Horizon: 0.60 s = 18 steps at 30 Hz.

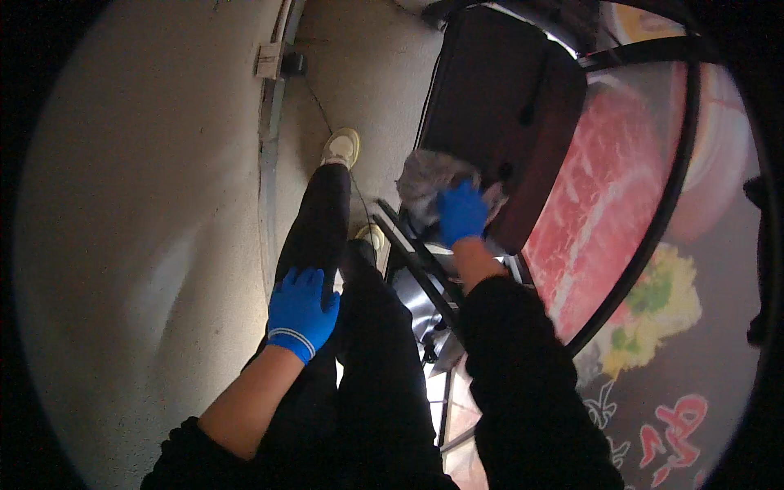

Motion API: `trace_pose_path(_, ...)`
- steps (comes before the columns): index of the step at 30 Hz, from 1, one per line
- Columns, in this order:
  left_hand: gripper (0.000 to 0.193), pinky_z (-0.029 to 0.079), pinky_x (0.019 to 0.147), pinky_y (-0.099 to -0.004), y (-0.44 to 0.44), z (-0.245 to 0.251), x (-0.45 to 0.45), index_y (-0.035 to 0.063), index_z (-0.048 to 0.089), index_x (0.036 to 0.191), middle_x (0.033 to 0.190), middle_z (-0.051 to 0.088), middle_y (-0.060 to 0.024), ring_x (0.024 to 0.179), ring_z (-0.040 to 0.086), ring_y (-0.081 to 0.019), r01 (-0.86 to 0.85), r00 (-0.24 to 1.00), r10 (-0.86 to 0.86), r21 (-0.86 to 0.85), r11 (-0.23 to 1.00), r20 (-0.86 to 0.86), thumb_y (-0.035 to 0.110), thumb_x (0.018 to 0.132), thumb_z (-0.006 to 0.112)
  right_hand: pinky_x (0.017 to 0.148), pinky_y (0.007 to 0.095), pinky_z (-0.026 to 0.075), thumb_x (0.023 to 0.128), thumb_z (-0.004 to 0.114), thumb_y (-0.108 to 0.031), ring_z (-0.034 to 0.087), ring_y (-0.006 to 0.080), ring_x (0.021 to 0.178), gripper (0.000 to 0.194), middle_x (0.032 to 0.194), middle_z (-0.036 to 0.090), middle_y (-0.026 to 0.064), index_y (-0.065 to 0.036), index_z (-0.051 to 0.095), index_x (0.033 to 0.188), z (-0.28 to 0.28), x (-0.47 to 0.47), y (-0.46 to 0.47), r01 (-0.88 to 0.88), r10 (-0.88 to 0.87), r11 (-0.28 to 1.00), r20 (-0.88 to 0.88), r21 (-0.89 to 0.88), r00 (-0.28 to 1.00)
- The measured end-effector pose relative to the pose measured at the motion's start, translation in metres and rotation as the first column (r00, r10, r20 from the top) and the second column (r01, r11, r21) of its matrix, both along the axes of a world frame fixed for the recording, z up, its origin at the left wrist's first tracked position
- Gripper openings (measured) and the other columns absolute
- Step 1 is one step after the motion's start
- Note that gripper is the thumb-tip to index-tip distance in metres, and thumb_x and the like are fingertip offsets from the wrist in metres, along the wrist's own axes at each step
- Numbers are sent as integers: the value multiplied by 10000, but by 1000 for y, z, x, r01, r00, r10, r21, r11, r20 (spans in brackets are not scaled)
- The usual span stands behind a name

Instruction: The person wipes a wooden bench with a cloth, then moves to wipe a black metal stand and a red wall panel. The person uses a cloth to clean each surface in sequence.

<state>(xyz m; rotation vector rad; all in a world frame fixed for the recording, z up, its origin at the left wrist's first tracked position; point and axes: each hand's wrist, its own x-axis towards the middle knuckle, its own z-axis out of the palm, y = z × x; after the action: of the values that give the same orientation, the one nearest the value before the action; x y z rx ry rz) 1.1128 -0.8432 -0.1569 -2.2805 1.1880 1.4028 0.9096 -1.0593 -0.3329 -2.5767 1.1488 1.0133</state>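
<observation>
My right hand (463, 213), in a blue glove, presses on a crumpled grey cloth (425, 177) at the near end of a dark, box-like panel (490, 92). The hand is slightly blurred, and its fingertips are hard to make out against the cloth. My left hand (303, 312), in a blue glove with white bands at the cuff, rests on my dark-trousered thigh with its fingers spread, holding nothing. Two dark metal bars (419, 260) run slantwise just below the cloth, and shiny metal parts (422, 306) show beneath them.
A curved black frame (683, 165) arches over a printed panel (600, 196) with a meat picture and writing on the right. A thin cable (318, 104) crosses the floor by my shoes (343, 147). A metal strip (268, 153) with a small box (268, 60) lies along the left.
</observation>
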Motion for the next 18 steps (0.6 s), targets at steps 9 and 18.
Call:
trace_pose_path(9, 439, 388, 1026, -440, -22, 7, 18, 51, 576, 1205, 1267, 551, -177, 1193, 493, -370, 36, 999, -37, 39, 999, 33, 361, 897, 527, 1005, 542, 356, 951, 395, -276, 415, 390, 1246, 369, 1366, 414, 199, -173, 505, 1287, 0, 2, -196, 415, -371, 888, 227, -197, 900)
trace_pose_path(18, 418, 381, 1015, -443, -45, 5, 13, 40, 590, 1177, 1213, 581, -175, 1188, 492, -355, 8, 1000, -9, -42, 999, -10, 331, 880, 546, 916, 519, 425, 928, 436, -306, 526, 356, 1138, 375, 1269, 536, 159, -150, 563, 1244, -22, -125, 39, 630, -635, 772, -130, -81, 761)
